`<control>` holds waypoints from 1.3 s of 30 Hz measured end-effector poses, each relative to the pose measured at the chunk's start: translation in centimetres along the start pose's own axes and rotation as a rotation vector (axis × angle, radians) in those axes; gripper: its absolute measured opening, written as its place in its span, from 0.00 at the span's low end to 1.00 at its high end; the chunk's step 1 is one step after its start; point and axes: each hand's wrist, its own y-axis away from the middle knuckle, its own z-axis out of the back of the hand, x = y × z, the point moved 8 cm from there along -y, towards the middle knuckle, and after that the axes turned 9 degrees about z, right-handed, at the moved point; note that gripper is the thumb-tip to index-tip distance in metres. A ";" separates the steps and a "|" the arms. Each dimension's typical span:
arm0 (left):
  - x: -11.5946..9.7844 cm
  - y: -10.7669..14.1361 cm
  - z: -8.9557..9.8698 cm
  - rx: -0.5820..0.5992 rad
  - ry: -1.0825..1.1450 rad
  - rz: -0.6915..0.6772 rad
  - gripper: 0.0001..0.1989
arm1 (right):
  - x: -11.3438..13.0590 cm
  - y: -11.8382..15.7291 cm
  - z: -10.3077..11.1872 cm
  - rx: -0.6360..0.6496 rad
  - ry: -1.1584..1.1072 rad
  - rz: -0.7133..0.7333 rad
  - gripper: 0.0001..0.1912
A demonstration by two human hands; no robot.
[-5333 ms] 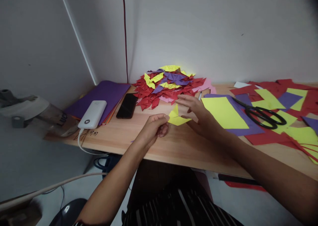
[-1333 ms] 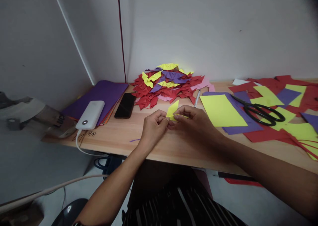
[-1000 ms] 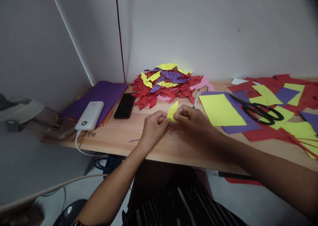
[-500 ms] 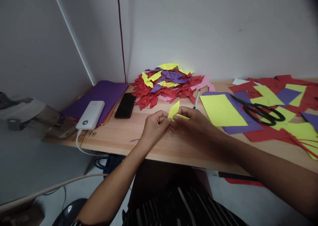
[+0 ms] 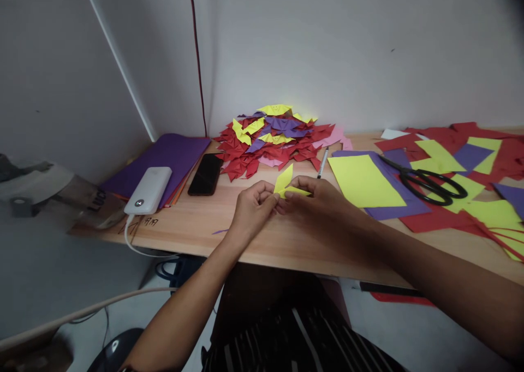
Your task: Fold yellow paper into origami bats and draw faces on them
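Observation:
A small folded piece of yellow paper (image 5: 283, 179) is held up between my two hands, just above the front half of the table. My left hand (image 5: 257, 202) pinches its lower left part between thumb and fingers. On the other side, my right hand (image 5: 311, 196) grips a flap that points right, thumb on top. One pointed flap stands up and away from the fingers. The fold at the bottom is hidden by my fingertips. Behind the hands lies a heap of folded paper pieces (image 5: 245, 160) in red, yellow, purple and pink, some with drawn faces.
Right of my hands lie a yellow sheet (image 5: 364, 181), black-handled scissors (image 5: 434, 185) and red paper scraps (image 5: 426, 219). A pen (image 5: 323, 162) rests near the heap. Leftward are a phone (image 5: 204, 174), a white power bank (image 5: 148, 191) with cable, purple sheets (image 5: 172, 148) and a clear bottle (image 5: 88, 200).
The yellow paper's upright flap and right-hand flap look slightly more spread apart. Both hands keep their hold, and the whole view has shifted a little.

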 end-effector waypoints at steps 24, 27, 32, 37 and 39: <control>-0.6 0.2 -0.3 0.027 -0.050 -0.046 0.04 | 1.2 0.2 -0.3 -0.004 -0.068 0.071 0.08; -0.4 0.2 -0.4 0.052 -0.032 -0.030 0.04 | 1.3 0.2 -0.5 0.015 -0.043 0.071 0.09; -0.4 0.2 -0.8 0.107 -0.012 -0.025 0.06 | 1.6 0.1 -0.5 0.055 -0.020 0.125 0.07; -0.4 0.2 -1.1 0.141 -0.020 -0.027 0.07 | 1.5 -0.1 -0.7 0.118 -0.047 0.148 0.09; -0.6 0.2 -1.1 0.140 -0.017 -0.036 0.07 | 1.3 -0.2 -0.5 0.110 -0.053 0.132 0.09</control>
